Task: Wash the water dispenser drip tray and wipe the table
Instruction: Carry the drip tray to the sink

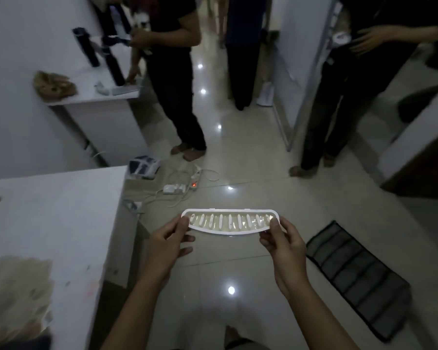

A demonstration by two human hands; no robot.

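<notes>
The left hand [168, 242] and right hand [285, 245] pinch the two ends of the drip tray [229, 221], above the floor [238, 152].

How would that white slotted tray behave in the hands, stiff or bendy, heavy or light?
Probably stiff: the drip tray spans straight between the left hand and right hand without sagging. Likely light, since fingertips alone pinch its ends. Liquid glistening inside may slosh if tilted.

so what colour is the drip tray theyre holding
White, with a row of slots along it; the drip tray shows best in the head view, held at each end.
</notes>
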